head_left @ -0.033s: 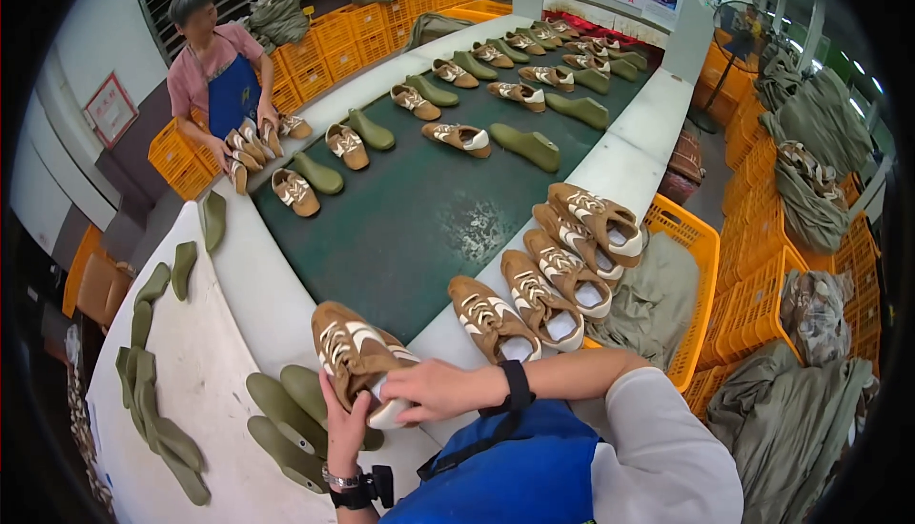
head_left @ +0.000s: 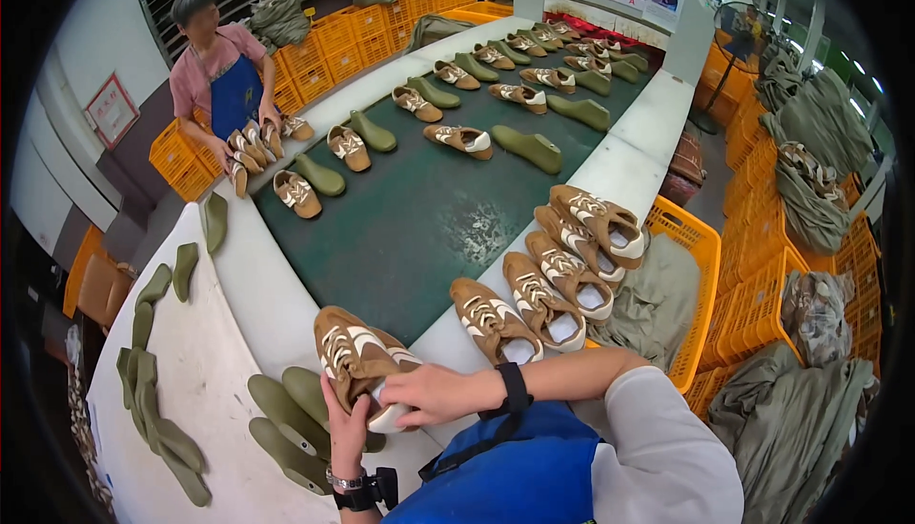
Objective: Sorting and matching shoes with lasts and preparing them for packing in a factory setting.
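Observation:
A brown and white sneaker upper (head_left: 357, 352) lies at the near end of the white table edge. My left hand (head_left: 345, 421) grips it from below at its heel. My right hand (head_left: 434, 394) reaches across from the right and presses on the heel opening, so both hands are closed on this shoe. Olive green shoe lasts (head_left: 286, 419) lie just left of my hands. A row of several finished brown sneakers (head_left: 553, 272) leans along the right rim of the green conveyor belt (head_left: 410, 219).
Pairs of sneakers and green lasts ride the belt toward the far end. Another person in a blue apron (head_left: 229, 86) stands at the left, holding shoes. Orange crates (head_left: 791, 305) with grey-green bags stand on the right. More lasts (head_left: 143, 381) lie on the white table at left.

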{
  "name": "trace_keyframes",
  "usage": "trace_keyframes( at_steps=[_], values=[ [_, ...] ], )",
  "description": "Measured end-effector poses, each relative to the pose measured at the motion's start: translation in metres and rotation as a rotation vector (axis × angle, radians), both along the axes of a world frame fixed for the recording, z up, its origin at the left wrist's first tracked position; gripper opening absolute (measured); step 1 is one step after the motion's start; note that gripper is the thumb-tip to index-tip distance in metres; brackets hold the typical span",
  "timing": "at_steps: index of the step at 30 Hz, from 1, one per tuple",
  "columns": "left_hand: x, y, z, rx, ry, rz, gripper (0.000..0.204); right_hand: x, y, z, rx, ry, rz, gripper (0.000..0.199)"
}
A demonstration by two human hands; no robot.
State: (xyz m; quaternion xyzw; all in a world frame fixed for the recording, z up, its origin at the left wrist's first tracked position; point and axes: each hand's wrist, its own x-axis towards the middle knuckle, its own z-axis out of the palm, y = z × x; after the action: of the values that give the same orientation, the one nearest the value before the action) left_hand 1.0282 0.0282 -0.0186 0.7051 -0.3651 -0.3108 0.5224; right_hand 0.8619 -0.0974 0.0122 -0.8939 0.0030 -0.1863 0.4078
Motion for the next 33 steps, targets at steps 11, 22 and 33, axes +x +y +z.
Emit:
trace_keyframes(
  at_steps=[11, 22, 33],
  values=[
    [0.072, 0.091, 0.018, -0.360, 0.113, 0.696, 0.068, 0.131, 0.009, -0.066, 0.034, 0.553, -0.002, 0.064],
    [0.055, 0.005, 0.049, -0.383, -0.052, 0.518, 0.064, 0.148, 0.084, -0.121, -0.044, 0.340, 0.161, 0.073],
    [0.056, 0.044, 0.060, -0.459, 0.036, 0.554, 0.062, 0.126, 0.005, -0.099, 1.400, 0.182, 0.026, 0.041]
  ],
)
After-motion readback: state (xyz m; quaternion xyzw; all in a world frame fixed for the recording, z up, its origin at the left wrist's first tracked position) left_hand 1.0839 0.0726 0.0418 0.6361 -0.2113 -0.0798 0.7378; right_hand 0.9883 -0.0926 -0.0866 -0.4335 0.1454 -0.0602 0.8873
